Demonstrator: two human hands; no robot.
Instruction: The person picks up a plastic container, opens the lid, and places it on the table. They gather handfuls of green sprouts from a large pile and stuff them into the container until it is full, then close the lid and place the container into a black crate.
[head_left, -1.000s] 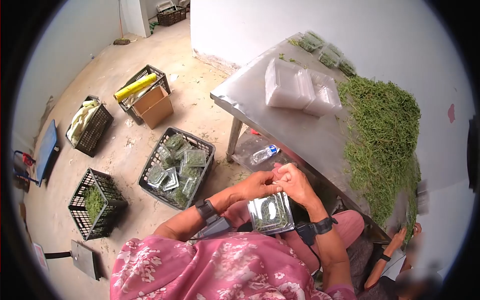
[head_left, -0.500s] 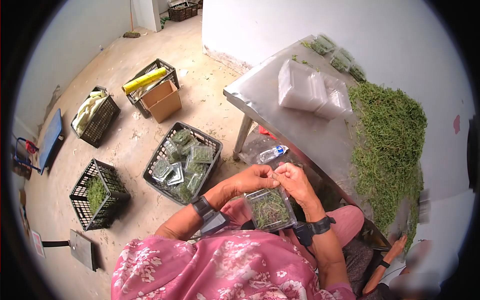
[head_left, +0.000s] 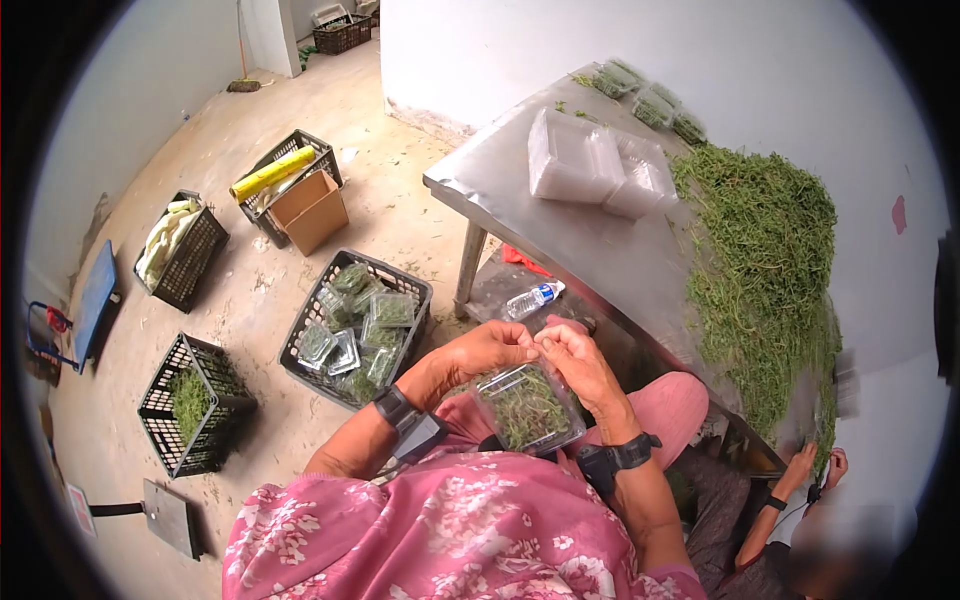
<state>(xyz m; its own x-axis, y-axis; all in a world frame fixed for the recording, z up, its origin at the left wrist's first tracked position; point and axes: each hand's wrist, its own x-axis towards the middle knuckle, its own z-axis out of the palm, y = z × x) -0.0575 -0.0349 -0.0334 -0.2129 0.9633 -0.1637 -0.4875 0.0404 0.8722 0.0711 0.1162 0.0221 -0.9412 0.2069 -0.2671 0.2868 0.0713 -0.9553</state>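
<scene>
A clear plastic box point(head_left: 528, 412) of green sprigs rests tilted over my lap. Just beyond its far edge, my left hand point(head_left: 492, 352) and my right hand point(head_left: 580, 368) meet with fingertips pinched together. Whatever lies between the fingers is too small to make out. The right palm is beside the box's far right corner. On the floor to the left, a black crate point(head_left: 425, 310) holds several filled boxes. A large heap of green sprigs point(head_left: 765, 260) covers the right side of the metal table point(head_left: 490, 170).
Stacked empty clear boxes point(head_left: 575, 160) stand on the table, with filled boxes point(head_left: 655, 105) behind. A water bottle point(head_left: 533, 300) lies on the lower shelf. Crates point(head_left: 190, 410) and a cardboard box point(head_left: 312, 215) occupy the floor. Another person's hand point(head_left: 797, 468) is by the heap.
The view has shifted slightly, and the box sits a little left in it. My fingertips stay together above it. A second hand of the other person now shows near the heap.
</scene>
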